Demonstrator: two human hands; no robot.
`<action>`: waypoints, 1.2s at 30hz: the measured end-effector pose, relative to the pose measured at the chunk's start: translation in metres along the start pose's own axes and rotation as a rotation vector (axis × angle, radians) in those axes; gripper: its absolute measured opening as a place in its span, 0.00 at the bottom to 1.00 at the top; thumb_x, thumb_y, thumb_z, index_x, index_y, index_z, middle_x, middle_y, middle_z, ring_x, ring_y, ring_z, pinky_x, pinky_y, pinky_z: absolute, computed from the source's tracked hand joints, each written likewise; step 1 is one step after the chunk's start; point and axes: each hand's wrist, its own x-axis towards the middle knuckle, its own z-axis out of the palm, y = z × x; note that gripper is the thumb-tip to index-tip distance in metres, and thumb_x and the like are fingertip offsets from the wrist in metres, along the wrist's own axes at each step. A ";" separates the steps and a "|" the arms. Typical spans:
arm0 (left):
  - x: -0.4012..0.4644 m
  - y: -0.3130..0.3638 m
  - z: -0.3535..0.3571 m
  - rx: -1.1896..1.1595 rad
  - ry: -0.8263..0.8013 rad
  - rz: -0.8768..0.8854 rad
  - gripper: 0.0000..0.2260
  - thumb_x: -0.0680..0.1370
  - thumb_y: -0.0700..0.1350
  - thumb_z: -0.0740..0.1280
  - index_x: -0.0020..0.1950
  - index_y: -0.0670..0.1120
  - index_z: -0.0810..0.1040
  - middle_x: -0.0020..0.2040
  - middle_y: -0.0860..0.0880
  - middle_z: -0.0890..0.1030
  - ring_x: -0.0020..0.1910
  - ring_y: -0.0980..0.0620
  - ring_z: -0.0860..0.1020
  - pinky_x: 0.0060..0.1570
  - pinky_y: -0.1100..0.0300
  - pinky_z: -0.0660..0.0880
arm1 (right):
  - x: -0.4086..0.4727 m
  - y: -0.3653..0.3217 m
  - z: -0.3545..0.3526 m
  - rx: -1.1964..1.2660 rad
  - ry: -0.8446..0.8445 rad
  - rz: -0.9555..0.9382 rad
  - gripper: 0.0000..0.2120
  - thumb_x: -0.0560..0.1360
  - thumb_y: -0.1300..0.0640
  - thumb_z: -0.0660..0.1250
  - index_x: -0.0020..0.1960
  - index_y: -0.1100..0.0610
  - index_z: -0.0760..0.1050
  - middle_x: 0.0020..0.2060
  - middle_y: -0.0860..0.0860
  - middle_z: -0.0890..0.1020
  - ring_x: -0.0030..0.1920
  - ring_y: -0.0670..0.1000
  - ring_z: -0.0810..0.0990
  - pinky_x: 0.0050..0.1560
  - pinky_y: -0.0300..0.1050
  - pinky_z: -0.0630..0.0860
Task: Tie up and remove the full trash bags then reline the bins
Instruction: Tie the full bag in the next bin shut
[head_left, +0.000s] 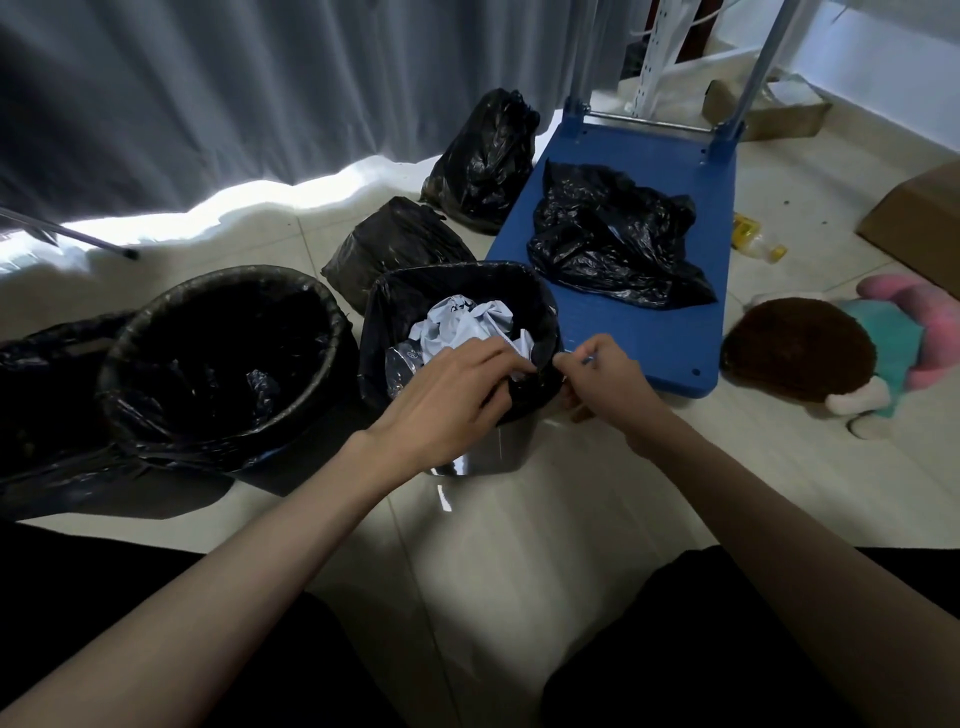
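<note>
A small grey bin (498, 452) stands in front of me, lined with a black trash bag (395, 312) that holds crumpled white paper (467, 325) and clear plastic. My left hand (447, 395) pinches the bag's near rim over the bin's edge. My right hand (602, 382) pinches the same rim at the bin's right side. A larger round bin (223, 358) with a black liner stands to the left, nearly empty. Two tied full black bags (400, 239) (488, 156) sit on the floor behind.
A blue platform cart (654, 322) lies to the right with a loose black bag (613, 234) on it. A plush toy (841, 348), a plastic bottle (756, 241) and cardboard boxes (919, 223) lie at the right. Grey curtains (208, 93) hang behind. Another black bag (36, 364) is at far left.
</note>
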 end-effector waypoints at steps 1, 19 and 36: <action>0.003 0.000 0.001 0.025 -0.018 0.010 0.16 0.79 0.42 0.59 0.66 0.49 0.76 0.59 0.54 0.77 0.55 0.52 0.75 0.54 0.53 0.73 | 0.000 0.001 0.002 0.077 0.004 0.025 0.11 0.77 0.52 0.67 0.50 0.58 0.69 0.41 0.59 0.81 0.35 0.53 0.81 0.36 0.48 0.82; 0.016 -0.006 0.037 0.231 -0.190 0.058 0.17 0.82 0.50 0.55 0.70 0.52 0.72 0.70 0.59 0.71 0.63 0.52 0.69 0.60 0.60 0.61 | 0.000 -0.011 0.010 0.234 0.090 -0.264 0.14 0.72 0.69 0.63 0.48 0.53 0.77 0.33 0.44 0.77 0.28 0.43 0.70 0.31 0.35 0.68; 0.050 -0.004 0.041 0.347 -0.171 -0.092 0.25 0.83 0.54 0.51 0.79 0.47 0.56 0.78 0.52 0.59 0.77 0.50 0.56 0.74 0.54 0.54 | 0.068 -0.041 0.014 0.593 0.270 0.229 0.13 0.74 0.68 0.67 0.57 0.59 0.75 0.54 0.59 0.79 0.52 0.56 0.79 0.55 0.52 0.79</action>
